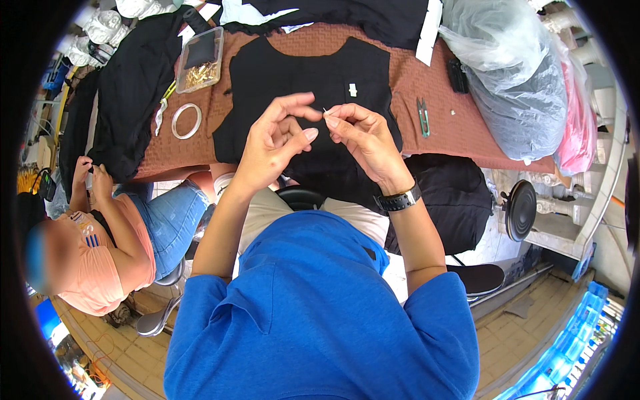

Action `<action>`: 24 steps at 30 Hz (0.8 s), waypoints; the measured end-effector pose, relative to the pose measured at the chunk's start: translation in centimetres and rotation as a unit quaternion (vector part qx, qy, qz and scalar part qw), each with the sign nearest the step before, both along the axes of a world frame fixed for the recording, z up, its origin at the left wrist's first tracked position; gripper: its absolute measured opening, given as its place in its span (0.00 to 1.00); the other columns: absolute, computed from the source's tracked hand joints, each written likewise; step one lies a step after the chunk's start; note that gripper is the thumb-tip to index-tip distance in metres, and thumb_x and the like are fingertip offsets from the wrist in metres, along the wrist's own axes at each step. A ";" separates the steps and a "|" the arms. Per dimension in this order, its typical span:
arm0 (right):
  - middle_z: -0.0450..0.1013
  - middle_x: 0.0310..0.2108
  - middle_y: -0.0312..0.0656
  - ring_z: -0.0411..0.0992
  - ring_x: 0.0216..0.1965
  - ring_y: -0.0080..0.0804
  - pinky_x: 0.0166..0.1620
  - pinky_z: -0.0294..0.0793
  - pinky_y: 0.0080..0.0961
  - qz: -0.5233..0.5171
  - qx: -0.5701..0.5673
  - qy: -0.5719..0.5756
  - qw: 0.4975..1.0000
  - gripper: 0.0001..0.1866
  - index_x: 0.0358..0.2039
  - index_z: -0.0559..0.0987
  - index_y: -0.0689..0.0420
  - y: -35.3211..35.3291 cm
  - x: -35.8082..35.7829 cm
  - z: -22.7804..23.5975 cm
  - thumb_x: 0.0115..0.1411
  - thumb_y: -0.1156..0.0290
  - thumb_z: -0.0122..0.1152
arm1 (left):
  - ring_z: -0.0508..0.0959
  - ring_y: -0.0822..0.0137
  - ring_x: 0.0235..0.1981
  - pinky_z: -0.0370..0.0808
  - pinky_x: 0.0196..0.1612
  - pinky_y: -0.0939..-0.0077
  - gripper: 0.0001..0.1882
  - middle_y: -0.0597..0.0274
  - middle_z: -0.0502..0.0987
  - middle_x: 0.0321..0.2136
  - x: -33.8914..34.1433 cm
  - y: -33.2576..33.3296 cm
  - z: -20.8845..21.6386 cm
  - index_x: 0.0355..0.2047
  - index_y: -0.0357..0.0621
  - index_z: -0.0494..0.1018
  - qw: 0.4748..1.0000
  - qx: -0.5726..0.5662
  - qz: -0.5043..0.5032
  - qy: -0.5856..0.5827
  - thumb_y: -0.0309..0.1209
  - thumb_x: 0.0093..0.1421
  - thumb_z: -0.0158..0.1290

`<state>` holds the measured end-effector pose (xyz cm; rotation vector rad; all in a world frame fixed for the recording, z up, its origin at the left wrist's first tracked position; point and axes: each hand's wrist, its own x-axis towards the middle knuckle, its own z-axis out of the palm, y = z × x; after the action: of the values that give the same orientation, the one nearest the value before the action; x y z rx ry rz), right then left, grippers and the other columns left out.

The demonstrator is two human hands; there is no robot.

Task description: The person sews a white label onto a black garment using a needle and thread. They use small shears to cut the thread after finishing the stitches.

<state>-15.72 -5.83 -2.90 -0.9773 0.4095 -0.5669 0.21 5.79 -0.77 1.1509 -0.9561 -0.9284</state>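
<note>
Above a black cut garment piece (287,73) on the table, my two hands come close together. My right hand (368,139) pinches a small, thin, pale needle-like thing (325,110) between thumb and forefinger; its exact kind is too small to make out. My left hand (275,137) has its thumb and fingers apart, its forefinger reaching to the right hand's fingertips. Whether that finger touches the thin thing I cannot tell. A small white-and-green tag (353,89) lies on the black cloth beyond my right hand.
On the brown tablecloth (200,150) are thread snips (423,118), a tape roll (186,121) and a clear box (201,61) of gold-coloured small pieces. Large plastic-wrapped bundles (513,80) stand at the right. At the left sits a co-worker (107,260) handling black fabric (133,93).
</note>
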 end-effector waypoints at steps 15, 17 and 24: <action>0.77 0.33 0.31 0.70 0.33 0.15 0.38 0.70 0.16 -0.053 -0.052 0.015 0.997 0.07 0.39 0.83 0.59 0.2 0.2 -0.1 0.61 0.74 0.68 | 0.62 0.84 0.22 0.58 0.24 0.86 0.08 0.75 0.67 0.22 0.2 -0.5 -1.3 0.34 0.43 0.86 0.971 -0.010 0.153 -0.180 0.25 0.52 0.69; 0.77 0.33 0.31 0.70 0.33 0.15 0.38 0.70 0.16 -0.055 -0.054 0.017 0.997 0.07 0.39 0.84 0.59 0.2 0.2 -0.1 0.60 0.74 0.69 | 0.62 0.83 0.23 0.57 0.24 0.86 0.08 0.75 0.67 0.22 0.3 -0.5 -1.3 0.35 0.43 0.85 0.972 -0.008 0.153 -0.178 0.24 0.53 0.68; 0.77 0.33 0.31 0.70 0.33 0.16 0.39 0.71 0.16 -0.059 -0.060 0.024 0.996 0.07 0.39 0.84 0.59 0.1 0.0 -0.3 0.60 0.74 0.69 | 0.61 0.84 0.23 0.56 0.24 0.86 0.08 0.75 0.67 0.22 0.3 -0.4 -1.2 0.35 0.43 0.85 0.974 -0.006 0.154 -0.168 0.24 0.53 0.68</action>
<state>-15.71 -5.74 -3.20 -1.0888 0.4832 -0.6824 0.52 5.36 -2.00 1.4278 -1.0131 -0.4854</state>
